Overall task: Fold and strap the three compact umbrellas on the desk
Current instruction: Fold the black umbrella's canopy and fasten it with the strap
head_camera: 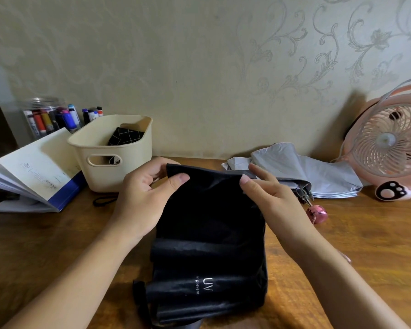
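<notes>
Between both hands: black umbrella [209, 233], canopy pleated, unstrapped.

It looked like a home study corner, perhaps in a bedroom, though little of the room showed. A wooden desk [365, 233] stood pushed against a wall covered in pale wallpaper [199, 67] with scrolling flowers. At the desk's far right corner sat a small pink fan [389, 143] with a paw-print foot. Toward the far left edge were a cream plastic basket [133, 172], a clear jar of marker pens [45, 115] behind it, and a splayed stack of booklets [33, 167].
</notes>
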